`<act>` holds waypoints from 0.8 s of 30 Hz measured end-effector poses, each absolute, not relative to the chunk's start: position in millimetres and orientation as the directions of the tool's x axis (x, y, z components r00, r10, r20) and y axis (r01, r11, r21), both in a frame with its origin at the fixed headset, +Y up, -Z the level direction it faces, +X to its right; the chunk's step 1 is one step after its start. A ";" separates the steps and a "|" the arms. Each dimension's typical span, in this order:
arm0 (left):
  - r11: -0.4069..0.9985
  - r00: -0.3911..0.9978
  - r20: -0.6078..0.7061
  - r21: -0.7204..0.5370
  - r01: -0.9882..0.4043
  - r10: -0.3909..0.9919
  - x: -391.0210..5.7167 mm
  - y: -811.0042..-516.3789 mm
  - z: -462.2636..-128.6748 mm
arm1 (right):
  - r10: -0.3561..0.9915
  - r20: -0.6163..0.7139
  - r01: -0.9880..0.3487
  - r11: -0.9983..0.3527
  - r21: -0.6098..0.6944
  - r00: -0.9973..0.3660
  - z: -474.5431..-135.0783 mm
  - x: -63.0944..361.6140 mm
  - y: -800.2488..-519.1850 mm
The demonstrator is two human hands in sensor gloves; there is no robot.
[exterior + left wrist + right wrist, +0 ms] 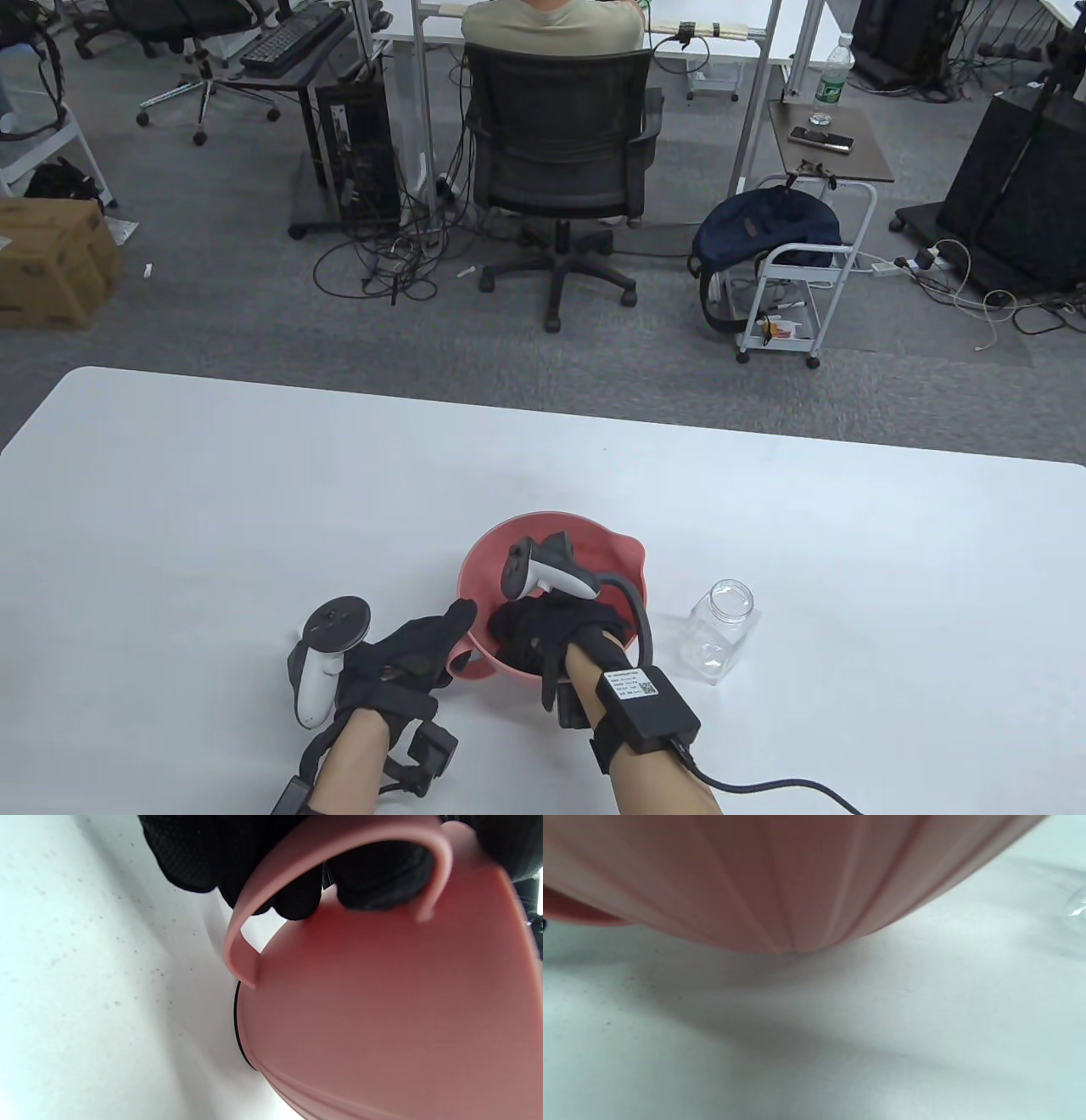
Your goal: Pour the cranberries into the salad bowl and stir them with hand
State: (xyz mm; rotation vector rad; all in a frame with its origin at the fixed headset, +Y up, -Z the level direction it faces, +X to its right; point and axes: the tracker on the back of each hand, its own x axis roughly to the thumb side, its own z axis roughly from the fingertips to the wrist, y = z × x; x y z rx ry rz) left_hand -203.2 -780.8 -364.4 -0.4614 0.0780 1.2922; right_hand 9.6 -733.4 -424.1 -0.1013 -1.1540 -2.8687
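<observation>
Right hand [543, 632] (fingers hidden) reaches inside bowl [543, 531]; left hand [407, 666] grips its handle [339, 844].

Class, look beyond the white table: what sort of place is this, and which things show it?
Probably an office or lab workroom. Behind the table stand an office chair at a desk, a computer tower with tangled cables, and a keyboard.

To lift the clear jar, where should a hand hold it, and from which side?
Grip the clear jar round its narrow neck under the open mouth, or across its flat sides. It stands upright on the table, right of the pink bowl. Probably come from its free right side.
</observation>
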 end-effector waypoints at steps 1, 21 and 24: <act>0.197 0.285 -0.310 -0.285 -0.938 0.907 -203.1 -780.8 -364.3 | -0.021 0.066 0.061 -0.714 0.697 -0.998 -424.8 11.0 -734.0; 0.202 0.287 -0.292 -0.289 -0.936 0.912 -202.8 -782.8 -363.9 | 0.015 -0.013 -0.020 -0.766 0.643 -1.000 -423.8 19.3 -731.2; 0.199 0.286 -0.292 -0.295 -0.935 0.913 -202.5 -783.2 -363.9 | 0.012 -0.019 -0.022 -0.760 0.650 -1.000 -423.0 19.6 -730.1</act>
